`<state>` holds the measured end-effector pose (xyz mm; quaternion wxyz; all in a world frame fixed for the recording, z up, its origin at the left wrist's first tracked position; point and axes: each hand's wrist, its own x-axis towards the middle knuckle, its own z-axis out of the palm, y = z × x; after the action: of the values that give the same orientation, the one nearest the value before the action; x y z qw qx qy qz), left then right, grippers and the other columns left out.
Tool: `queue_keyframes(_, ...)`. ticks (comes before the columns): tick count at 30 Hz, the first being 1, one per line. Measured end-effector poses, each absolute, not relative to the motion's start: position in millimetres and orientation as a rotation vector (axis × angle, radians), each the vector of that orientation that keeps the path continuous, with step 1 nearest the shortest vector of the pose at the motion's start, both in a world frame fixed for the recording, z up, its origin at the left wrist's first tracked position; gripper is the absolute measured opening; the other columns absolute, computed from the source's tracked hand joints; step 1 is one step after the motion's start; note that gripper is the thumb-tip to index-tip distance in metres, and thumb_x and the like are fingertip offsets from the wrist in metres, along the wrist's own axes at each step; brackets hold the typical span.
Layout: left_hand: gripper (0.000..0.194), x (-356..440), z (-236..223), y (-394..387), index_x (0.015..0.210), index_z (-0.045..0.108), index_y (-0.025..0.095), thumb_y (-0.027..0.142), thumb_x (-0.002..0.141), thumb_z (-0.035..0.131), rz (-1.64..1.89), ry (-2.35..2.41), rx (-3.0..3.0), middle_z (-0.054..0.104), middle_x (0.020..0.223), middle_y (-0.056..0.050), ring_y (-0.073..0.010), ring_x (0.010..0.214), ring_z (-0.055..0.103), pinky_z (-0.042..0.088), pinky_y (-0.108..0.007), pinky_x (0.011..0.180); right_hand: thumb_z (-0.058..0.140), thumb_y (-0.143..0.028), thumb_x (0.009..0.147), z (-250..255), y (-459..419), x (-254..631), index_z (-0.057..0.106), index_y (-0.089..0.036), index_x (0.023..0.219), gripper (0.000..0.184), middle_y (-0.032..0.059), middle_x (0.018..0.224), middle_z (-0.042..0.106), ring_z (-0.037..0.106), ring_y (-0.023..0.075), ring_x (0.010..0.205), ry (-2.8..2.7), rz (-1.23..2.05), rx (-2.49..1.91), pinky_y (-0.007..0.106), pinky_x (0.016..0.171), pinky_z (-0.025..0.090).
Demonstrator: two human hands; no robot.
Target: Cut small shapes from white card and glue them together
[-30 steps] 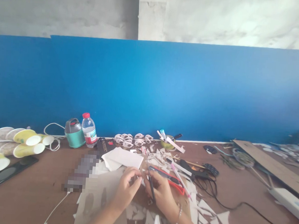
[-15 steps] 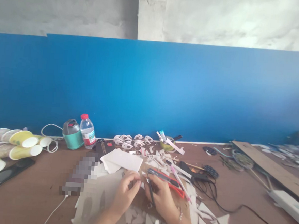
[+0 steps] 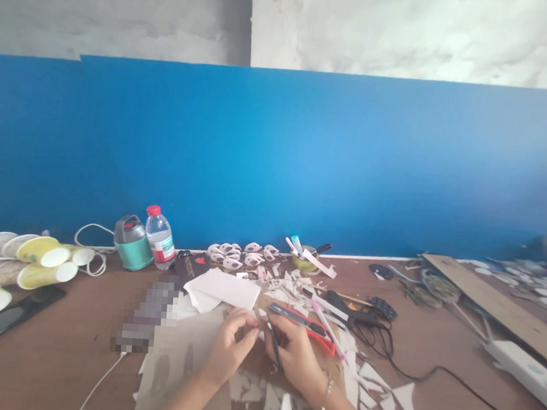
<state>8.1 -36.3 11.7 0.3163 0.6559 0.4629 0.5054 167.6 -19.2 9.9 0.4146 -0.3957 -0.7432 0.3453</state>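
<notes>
My left hand (image 3: 236, 343) is closed in a pinch above a grey-brown board (image 3: 183, 348); what lies between its fingertips is too small to make out. Close to its right, my right hand (image 3: 294, 350) grips a slim dark pen-like tool (image 3: 273, 339), whose tip points toward the left fingertips. Just beyond the right hand lie a grey utility knife (image 3: 296, 318) and a red-orange handled tool (image 3: 322, 343), partly covered. White paper scraps (image 3: 259, 404) are strewn beneath and between both hands. Folded white sheets (image 3: 228, 287) rest behind the left hand.
Several small white cut-out shapes (image 3: 232, 261) stand at the back near a water bottle (image 3: 161, 238) and a teal container (image 3: 132, 245). Paper cups (image 3: 46, 273) lie at left. A black glue gun (image 3: 341, 303) with its cord, a power strip (image 3: 524, 372) and a long board (image 3: 486, 301) are at right.
The camera view has shifted slightly. Both hands keep nearly the same pose, fingertips close together, and the dark tool stays in my right hand.
</notes>
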Motion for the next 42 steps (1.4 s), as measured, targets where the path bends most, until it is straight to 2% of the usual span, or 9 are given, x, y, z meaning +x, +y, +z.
queue_keyframes(6, 0.015, 7.2, 11.3, -35.3, 0.068, 0.057, 0.018, 0.023, 0.081, 0.05, 1.307, 1.193, 1.735, 0.056, 0.074, -0.003, -0.0187, 0.079, 0.053, 0.042, -0.029, 0.076, 0.049, -0.009, 0.07, 10.9, -18.5, 167.6, 0.062, -0.016, 0.072, 0.015, -0.0013, 0.062, 0.054, 0.042, 0.0115, 0.055, -1.869, 0.862, -1.009, 0.021, 0.051, 0.034)
queue_keyframes(17, 0.015, 8.5, 10.4, -35.9, 0.07, 0.053, 0.019, 0.023, 0.084, 0.048, 1.303, 1.221, 1.843, 0.057, 0.077, -0.004, -0.0201, 0.081, 0.053, 0.042, -0.031, 0.076, 0.046, -0.005, 0.067, 12.9, -19.1, 169.5, 0.061, -0.017, 0.07, 0.019, -0.0022, 0.062, 0.055, 0.044, 0.0111, 0.055, -1.892, 0.896, -0.983, 0.021, 0.053, 0.037)
queue_keyframes(23, 0.018, 5.2, 7.1, -32.5, 0.067, 0.049, 0.021, 0.024, 0.084, 0.046, 1.472, 1.418, 1.82, 0.054, 0.071, -0.002, -0.0189, 0.074, 0.053, 0.042, -0.03, 0.071, 0.051, -0.018, 0.076, 10.6, -15.4, 172.0, 0.065, -0.016, 0.091, 0.021, 0.0008, 0.066, 0.062, 0.053, 0.015, 0.058, -1.73, 0.757, -1.086, 0.023, 0.056, 0.042)
queue_keyframes(26, 0.019, 1.2, 2.3, -28.9, 0.066, 0.05, 0.021, 0.026, 0.085, 0.047, 1.593, 1.546, 1.758, 0.056, 0.074, -0.002, -0.0194, 0.078, 0.054, 0.043, -0.03, 0.073, 0.051, -0.028, 0.081, 9.0, -11.5, 174.7, 0.065, -0.015, 0.087, 0.02, 0.0024, 0.065, 0.061, 0.054, 0.0165, 0.059, -1.584, 0.689, -1.168, 0.024, 0.053, 0.042)
queue_keyframes(30, 0.018, -0.8, -0.4, -26.3, 0.069, 0.053, 0.021, 0.028, 0.085, 0.049, 1.646, 1.605, 1.743, 0.059, 0.078, -0.004, -0.0205, 0.082, 0.056, 0.044, -0.03, 0.074, 0.052, -0.03, 0.081, 9.5, -9.7, 175.1, 0.063, -0.016, 0.081, 0.018, 0.0022, 0.063, 0.06, 0.054, 0.0165, 0.058, -1.58, 0.637, -1.18, 0.024, 0.053, 0.041)
queue_keyframes(38, 0.015, 8.5, 7.1, -40.0, 0.075, 0.055, 0.021, 0.019, 0.086, 0.045, 1.413, 1.544, 2.093, 0.06, 0.085, -0.005, -0.022, 0.087, 0.054, 0.041, -0.037, 0.08, 0.051, -0.023, 0.081, 10.7, -20.4, 168.7, 0.062, -0.018, 0.076, 0.013, 0.001, 0.059, 0.06, 0.05, 0.0138, 0.052, -1.905, 0.609, -1.063, 0.024, 0.052, 0.039)
queue_keyframes(42, 0.011, 11.8, 13.8, -46.1, 0.08, 0.055, 0.02, 0.014, 0.083, 0.047, 1.314, 1.535, 2.223, 0.061, 0.085, -0.005, -0.0228, 0.088, 0.053, 0.04, -0.038, 0.08, 0.05, -0.021, 0.079, 14.2, -24.8, 167.6, 0.061, -0.017, 0.073, 0.013, 0.0028, 0.062, 0.062, 0.051, 0.0145, 0.055, -1.964, 0.642, -1.117, 0.025, 0.056, 0.04)
